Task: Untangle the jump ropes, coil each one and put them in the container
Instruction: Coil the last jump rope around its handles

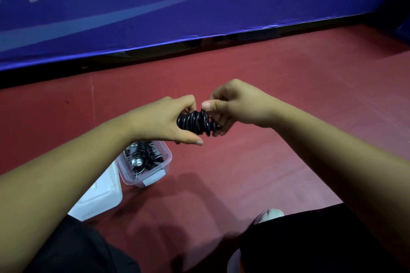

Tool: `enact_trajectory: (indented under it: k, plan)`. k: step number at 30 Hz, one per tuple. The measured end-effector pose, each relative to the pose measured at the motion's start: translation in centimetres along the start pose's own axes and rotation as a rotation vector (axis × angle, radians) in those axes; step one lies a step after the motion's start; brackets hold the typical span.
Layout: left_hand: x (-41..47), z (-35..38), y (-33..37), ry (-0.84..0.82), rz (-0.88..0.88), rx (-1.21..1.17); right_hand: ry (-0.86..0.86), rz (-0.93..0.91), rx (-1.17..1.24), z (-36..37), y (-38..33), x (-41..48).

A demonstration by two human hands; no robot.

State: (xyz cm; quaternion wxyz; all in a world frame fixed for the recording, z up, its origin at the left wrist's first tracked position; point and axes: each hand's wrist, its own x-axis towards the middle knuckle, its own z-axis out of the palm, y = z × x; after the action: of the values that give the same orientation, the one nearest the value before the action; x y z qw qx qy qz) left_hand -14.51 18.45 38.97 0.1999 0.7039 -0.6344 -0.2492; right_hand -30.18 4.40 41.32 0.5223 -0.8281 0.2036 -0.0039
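While your left hand (165, 118) grips the coiled jump rope (192, 122), your right hand (233, 106) pinches it; container (169, 162) lies at seven o'clock.

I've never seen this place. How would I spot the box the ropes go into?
Start at the blue banner along the far side and come down over the red floor to just below the left hand, which grips a coiled rope. There stands the clear container, open, with black ropes inside. Unlike the solid white lid beside it, it is see-through.
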Motion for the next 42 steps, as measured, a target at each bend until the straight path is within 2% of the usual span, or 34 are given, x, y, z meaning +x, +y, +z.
enact_trajectory:
  k: [2, 6, 11, 16, 21, 26, 34, 42]
  plan:
    - [-0.2, -0.3, -0.2, 0.031, 0.072, -0.133, 0.007, 0.028, 0.127, -0.1, -0.6, -0.3]
    - [-0.1, -0.9, -0.3, 0.129, 0.163, -0.21, 0.042, 0.064, 0.266, -0.1, -1.4, -0.4]
    - [-0.2, 0.1, 1.1, 0.24, 0.136, -0.589, 0.132, 0.093, 0.422, -0.4, -1.1, 0.2]
    - [0.6, 0.8, 2.5, 0.376, 0.041, -0.984, 0.185, 0.087, 0.42, -0.4, -0.7, 0.9]
    - [0.8, 0.9, 2.8, 0.403, 0.011, -1.058, 0.223, 0.052, 0.411, -0.8, -0.4, 0.7]
    - [0.8, 0.7, 2.9, 0.387, -0.007, -1.171, 0.309, -0.146, 0.451, -1.8, -0.5, 0.0]
    - [0.8, 0.2, 2.7, 0.377, -0.047, -1.248, 0.07, -0.302, 0.624, -2.1, -0.3, -0.3]
    - [0.6, 0.6, 3.2, 0.308, -0.045, -1.273, 0.248, -0.256, 0.555, -1.8, -0.9, 0.1]
